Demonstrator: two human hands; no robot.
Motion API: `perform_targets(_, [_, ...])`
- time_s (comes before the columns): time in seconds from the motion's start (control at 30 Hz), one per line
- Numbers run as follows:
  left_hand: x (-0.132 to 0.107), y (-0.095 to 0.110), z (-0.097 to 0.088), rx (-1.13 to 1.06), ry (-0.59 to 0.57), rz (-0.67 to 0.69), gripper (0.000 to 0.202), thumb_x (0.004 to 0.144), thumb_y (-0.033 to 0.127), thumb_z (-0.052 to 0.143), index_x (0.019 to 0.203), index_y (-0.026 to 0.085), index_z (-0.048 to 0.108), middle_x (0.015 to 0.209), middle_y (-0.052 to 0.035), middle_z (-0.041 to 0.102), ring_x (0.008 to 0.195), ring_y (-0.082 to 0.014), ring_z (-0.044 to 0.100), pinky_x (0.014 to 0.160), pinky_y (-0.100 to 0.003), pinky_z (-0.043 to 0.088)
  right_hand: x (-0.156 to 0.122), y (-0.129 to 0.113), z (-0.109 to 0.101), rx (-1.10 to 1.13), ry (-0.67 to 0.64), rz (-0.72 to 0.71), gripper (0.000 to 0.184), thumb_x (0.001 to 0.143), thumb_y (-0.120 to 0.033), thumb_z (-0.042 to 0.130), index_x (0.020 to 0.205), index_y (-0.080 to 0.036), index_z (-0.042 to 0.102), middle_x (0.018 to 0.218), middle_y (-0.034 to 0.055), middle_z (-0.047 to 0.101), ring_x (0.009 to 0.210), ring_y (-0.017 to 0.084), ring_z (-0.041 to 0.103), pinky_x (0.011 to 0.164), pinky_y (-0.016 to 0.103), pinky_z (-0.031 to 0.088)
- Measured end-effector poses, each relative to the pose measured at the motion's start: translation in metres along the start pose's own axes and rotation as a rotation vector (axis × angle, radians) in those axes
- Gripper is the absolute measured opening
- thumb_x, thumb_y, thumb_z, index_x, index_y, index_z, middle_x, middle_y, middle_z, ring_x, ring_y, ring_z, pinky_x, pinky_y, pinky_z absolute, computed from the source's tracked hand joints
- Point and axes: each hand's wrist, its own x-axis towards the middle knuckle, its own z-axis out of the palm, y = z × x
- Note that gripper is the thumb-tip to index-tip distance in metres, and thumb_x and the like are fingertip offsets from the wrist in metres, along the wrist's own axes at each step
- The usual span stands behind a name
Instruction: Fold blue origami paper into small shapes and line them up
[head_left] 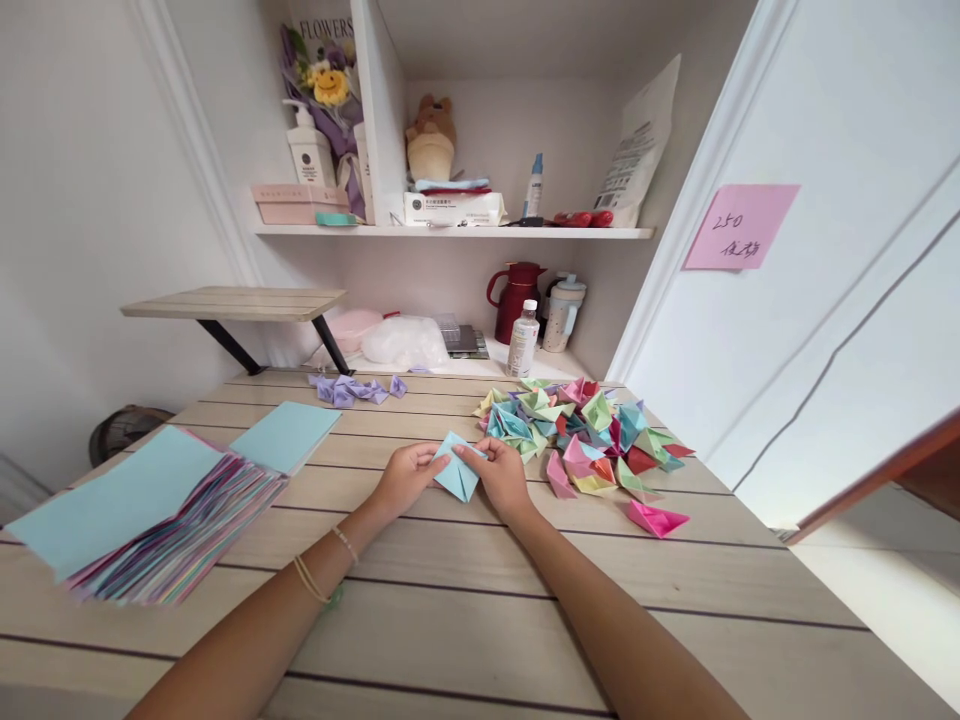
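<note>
While a small piece of folded light blue paper [459,478] sits in the middle, above the table [420,620], two hands hold it. The left hand [407,475] pinches its left side, and the right hand [501,472] pinches its right side, with both thumbs on top. Thin bracelets [307,580] go around the left wrist and arm. Just past the right hand is a big pile of folded paper boats [540,408] in pink, green, blue, yellow and red. One bright pink boat [658,518] lies near the pile, closer to the person. Over on the left is a fat stack of colored paper [180,525] with light blue on top. Behind it, some crinkly purple papers [358,390] lie by the little wooden stand [232,302]. At the back, a bottle [523,342] stands in front of a dark red jug [517,290].
</note>
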Motion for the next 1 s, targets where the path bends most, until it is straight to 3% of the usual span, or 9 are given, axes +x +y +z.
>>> perform_targets(0.4, [-0.0023,-0.0001,0.0046,0.038,-0.013,0.055,0.04,0.06,0.03,0.07,0.096,0.012,0.063,0.084,-0.0074,0.069,0.077,-0.0203,0.063,0.07,-0.03,0.049,-0.0036,0.0008,-0.0009,-0.078,0.034,-0.034,0.037,0.058,-0.05,0.066,0.056,-0.016,0.052,0.051,-0.0006,0.055,0.046,0.011,0.047,0.043,0.023,0.035])
perform_targets(1.0, [-0.0016,-0.0014,0.001,0.03,0.012,0.008,0.039,0.064,0.033,0.067,0.095,0.01,0.063,0.077,-0.0073,0.068,0.068,-0.0177,0.062,0.06,-0.025,0.047,-0.0035,-0.0001,0.0009,-0.051,0.015,-0.064,0.038,0.055,-0.047,0.07,0.066,-0.017,0.051,0.057,0.0005,0.058,0.051,0.013,0.051,0.045,0.023,0.038])
